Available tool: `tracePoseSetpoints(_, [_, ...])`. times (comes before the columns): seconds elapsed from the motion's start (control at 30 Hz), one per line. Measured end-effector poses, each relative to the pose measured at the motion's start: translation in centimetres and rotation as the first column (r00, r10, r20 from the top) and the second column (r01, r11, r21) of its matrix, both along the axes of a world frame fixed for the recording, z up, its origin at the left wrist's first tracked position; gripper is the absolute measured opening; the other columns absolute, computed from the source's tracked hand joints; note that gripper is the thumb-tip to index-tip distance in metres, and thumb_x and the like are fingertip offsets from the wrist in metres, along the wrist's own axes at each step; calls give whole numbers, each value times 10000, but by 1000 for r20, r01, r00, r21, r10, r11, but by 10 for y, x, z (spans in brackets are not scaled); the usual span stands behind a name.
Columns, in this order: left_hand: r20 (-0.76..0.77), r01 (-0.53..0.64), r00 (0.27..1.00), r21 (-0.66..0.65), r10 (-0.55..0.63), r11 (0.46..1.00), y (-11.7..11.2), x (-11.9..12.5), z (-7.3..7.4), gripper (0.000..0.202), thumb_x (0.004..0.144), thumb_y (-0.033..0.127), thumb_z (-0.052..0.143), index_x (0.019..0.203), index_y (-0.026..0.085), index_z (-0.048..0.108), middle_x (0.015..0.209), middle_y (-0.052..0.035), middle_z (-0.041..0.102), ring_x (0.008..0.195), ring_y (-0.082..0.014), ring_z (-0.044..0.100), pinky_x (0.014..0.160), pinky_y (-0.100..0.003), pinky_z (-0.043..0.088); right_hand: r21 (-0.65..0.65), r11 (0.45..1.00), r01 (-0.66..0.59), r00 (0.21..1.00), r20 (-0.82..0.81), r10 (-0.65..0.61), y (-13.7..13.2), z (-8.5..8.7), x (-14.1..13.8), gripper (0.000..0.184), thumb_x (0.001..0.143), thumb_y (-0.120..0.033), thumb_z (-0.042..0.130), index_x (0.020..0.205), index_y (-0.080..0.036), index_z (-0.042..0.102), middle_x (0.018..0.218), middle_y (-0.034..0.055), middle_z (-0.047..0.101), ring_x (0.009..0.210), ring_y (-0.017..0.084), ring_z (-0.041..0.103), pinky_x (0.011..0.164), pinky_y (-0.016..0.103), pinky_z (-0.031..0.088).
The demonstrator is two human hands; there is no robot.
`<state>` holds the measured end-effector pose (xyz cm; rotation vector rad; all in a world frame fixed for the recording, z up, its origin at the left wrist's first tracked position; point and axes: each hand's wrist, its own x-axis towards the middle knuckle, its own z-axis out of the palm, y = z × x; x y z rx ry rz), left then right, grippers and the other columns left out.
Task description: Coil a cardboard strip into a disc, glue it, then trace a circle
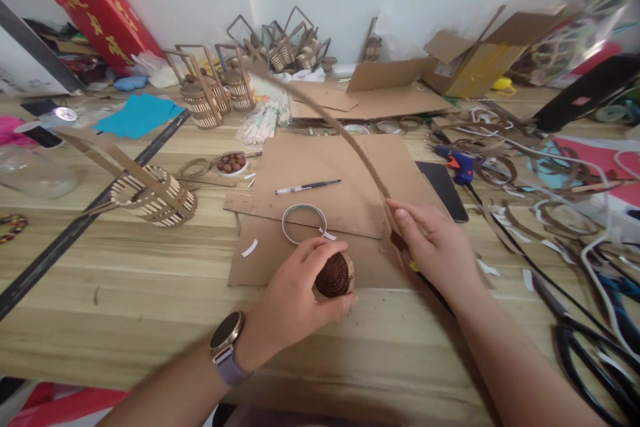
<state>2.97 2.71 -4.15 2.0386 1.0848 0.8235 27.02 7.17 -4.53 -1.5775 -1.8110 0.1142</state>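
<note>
My left hand (295,293), with a watch on its wrist, is closed round a small roll of brown corrugated cardboard (334,275) near the table's front edge. My right hand (433,243) pinches the near end of a long, thin cardboard strip (345,133) that arches up and away to the left. Both hands rest over flat cardboard sheets (350,173). A white tape ring (303,222) and a pen (307,187) lie on the sheets just beyond my left hand.
A black phone (444,190) and a blue glue gun (457,163) lie right of the sheets. Black scissors (585,340) and curled cardboard strips (530,167) crowd the right side. Slatted cardboard baskets (155,197) stand left and at the back, beside a small dish of beads (231,163).
</note>
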Motion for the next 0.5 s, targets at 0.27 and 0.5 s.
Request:
tracePoseSetpoints(0.27, [-13, -13, 1000, -75, 12, 997, 1, 1, 3, 617, 795, 303, 730, 1337, 222, 447, 1336, -131, 552, 1243, -286, 529, 1061, -465, 424, -11, 998, 66, 754, -654, -57, -4, 17, 0, 222, 820, -339, 680, 1030, -281, 724, 1017, 42, 722, 782, 183, 650, 671, 331, 521])
tracePoseSetpoints(0.5, [8, 7, 1000, -116, -6, 993, 1, 1, 2, 679, 764, 321, 752, 1349, 195, 431, 1371, -146, 538, 1267, -308, 514, 1082, -489, 402, -65, 978, -197, 556, -830, 57, -12, 12, -13, 327, 734, -336, 773, 1047, -299, 685, 774, -11, 611, 623, 128, 556, 535, 255, 471])
